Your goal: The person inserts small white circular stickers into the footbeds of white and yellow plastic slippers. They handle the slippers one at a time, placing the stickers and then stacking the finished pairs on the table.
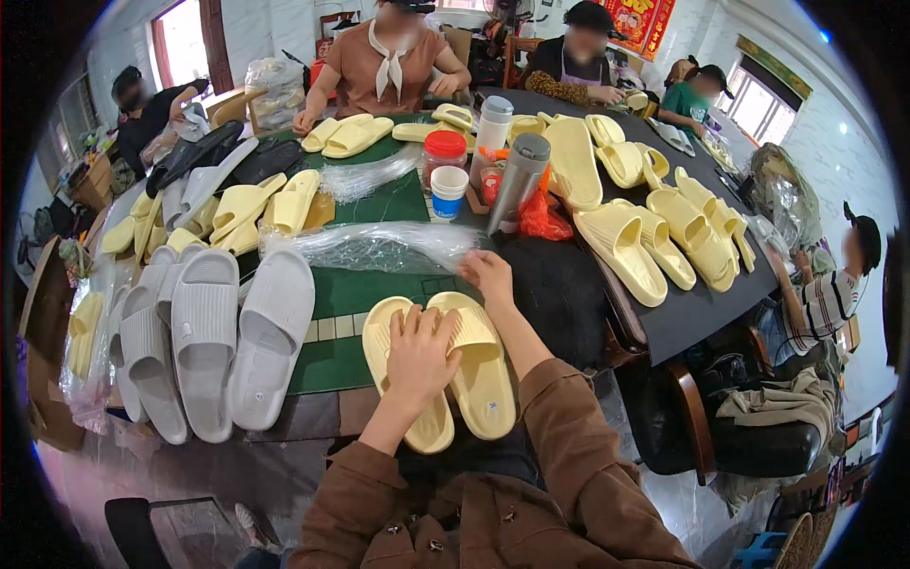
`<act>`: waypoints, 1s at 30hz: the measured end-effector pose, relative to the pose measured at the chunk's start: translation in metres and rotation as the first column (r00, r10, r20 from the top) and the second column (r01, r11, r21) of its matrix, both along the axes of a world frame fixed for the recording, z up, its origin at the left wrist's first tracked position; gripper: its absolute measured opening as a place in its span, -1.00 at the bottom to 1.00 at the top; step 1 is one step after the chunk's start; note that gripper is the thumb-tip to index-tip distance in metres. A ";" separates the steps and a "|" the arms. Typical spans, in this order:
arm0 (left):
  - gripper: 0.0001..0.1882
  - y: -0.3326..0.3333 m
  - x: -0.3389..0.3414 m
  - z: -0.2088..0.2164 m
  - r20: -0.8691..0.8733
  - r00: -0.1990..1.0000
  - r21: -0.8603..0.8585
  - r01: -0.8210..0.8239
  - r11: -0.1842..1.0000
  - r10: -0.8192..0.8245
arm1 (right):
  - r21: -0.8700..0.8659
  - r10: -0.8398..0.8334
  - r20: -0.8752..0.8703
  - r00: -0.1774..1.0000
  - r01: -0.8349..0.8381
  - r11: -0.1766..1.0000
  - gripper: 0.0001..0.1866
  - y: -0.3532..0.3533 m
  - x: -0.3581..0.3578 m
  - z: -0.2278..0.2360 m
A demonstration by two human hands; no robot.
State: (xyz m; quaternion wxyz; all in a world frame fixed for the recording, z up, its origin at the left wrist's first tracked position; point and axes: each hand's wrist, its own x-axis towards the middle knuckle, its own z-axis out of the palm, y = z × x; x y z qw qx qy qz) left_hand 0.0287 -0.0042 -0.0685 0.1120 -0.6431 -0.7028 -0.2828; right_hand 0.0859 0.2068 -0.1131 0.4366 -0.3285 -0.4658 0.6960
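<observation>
A pair of pale yellow slide slippers stands side by side at the table's near edge, toes pointing away from me. My left hand lies over the straps with its fingers spread, mostly across the left slipper. Beyond the pair, a stack of clear plastic bags stretches across the green table mat. The fingers of my right hand pinch the right end of that stack; how many bags they hold, I cannot tell.
Grey slippers stand in a row at left, yellow ones behind. A steel tumbler, paper cups and a red-lidded jar stand beyond my right hand. More yellow slippers cover the dark table at right. Several people work around the tables.
</observation>
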 end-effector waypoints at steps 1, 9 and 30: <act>-0.46 0.002 0.001 -0.001 0.004 1.000 -0.002 0.011 1.000 -0.011 | -0.035 -0.007 -0.030 1.000 0.006 0.999 -0.76 0.004 0.002 0.000; -0.45 0.011 -0.002 -0.002 0.037 0.998 0.011 0.047 0.999 -0.047 | -0.085 -0.099 -0.118 0.988 0.089 0.992 -0.72 -0.001 0.017 0.009; -0.44 -0.005 -0.005 0.008 0.017 0.978 0.023 0.207 0.978 -0.208 | 0.177 0.081 -0.166 0.983 -0.051 0.983 -0.73 -0.112 0.057 0.058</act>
